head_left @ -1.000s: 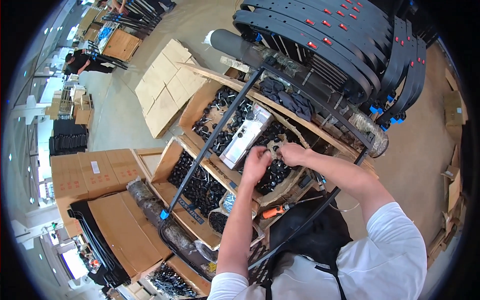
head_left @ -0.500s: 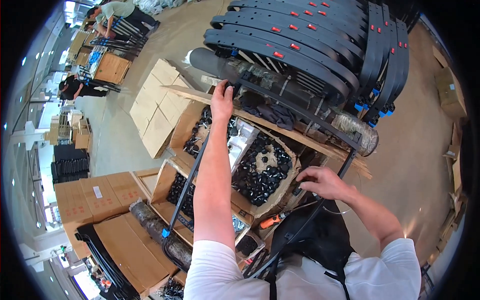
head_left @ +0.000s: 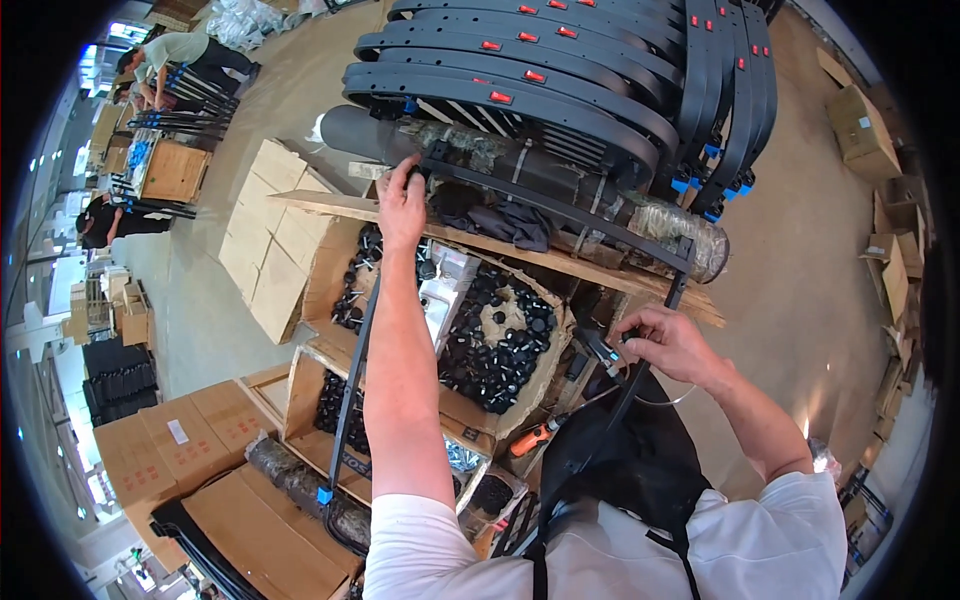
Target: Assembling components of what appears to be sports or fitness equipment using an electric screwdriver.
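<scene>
A black metal tube frame (head_left: 560, 205), U-shaped, lies across the bench before me, its two legs running down toward my body. At its far left corner, my left hand (head_left: 402, 212) is closed, fingers curled over a dark part there; the hand partly hides that part. Beside the right leg, my right hand (head_left: 668, 348) pinches a small black knob (head_left: 630, 336) between thumb and fingers. Blue caps mark the frame's ends, one being the left end cap (head_left: 324, 495). Between the legs sits a cardboard box of black knobs (head_left: 500, 345) with metal bolts.
Black curved frames (head_left: 520, 95) with red tags are stacked beyond the padded roll (head_left: 360, 135). An orange-handled tool (head_left: 530, 440) lies near my black apron (head_left: 620, 450). Closed cartons (head_left: 165, 430) stand at the left. Two people, one a bending person (head_left: 205, 58), work at the far left.
My right hand has risen along the frame's right leg and now shows a black knob in its pinch. My left hand stays at the far corner. The whole view has shifted.
</scene>
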